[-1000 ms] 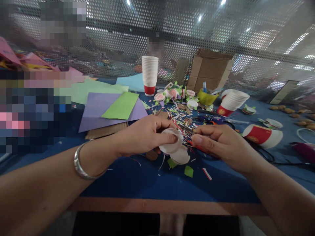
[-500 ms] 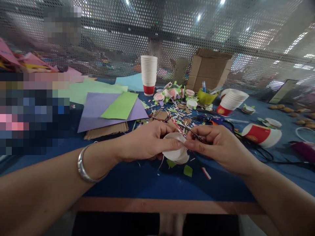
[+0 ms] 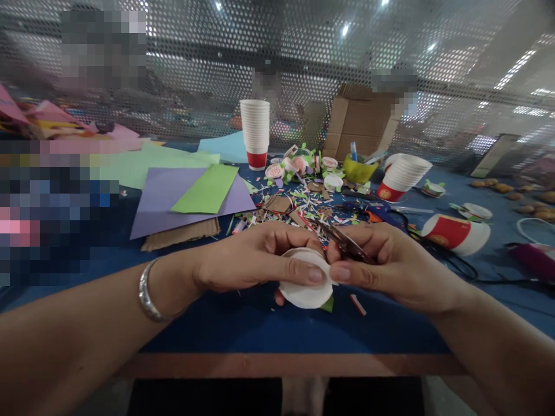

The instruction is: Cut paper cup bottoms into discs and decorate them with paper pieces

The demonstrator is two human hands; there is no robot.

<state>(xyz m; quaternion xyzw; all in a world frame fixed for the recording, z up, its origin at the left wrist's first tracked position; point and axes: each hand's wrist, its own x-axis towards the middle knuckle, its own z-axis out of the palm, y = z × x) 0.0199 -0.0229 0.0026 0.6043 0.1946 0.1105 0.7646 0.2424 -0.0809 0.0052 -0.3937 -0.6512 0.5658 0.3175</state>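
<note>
A round white paper disc (image 3: 306,293) is pinched in my left hand (image 3: 264,260), thumb on top and fingers underneath. At the disc's right edge, the thumb of my right hand (image 3: 373,260) touches or nearly touches the rim. Small dark scissors (image 3: 350,245) lie in my right hand's curled fingers, their tips pointing up and left over the scraps. A green paper piece (image 3: 328,304) and a red and white strip (image 3: 358,304) rest on the blue table just below my hands.
Paper scraps (image 3: 299,199) cover the middle. Behind stand a cup stack (image 3: 255,130), a yellow-green container (image 3: 359,170) and cardboard (image 3: 359,124). Purple paper (image 3: 162,199) lies left; a tipped cup (image 3: 455,234), another cup stack (image 3: 403,176) and a black cable (image 3: 459,266) are right.
The disc has turned to face up more squarely and sits slightly lower. The scissors show more in my right hand. The whole view has shifted slightly.
</note>
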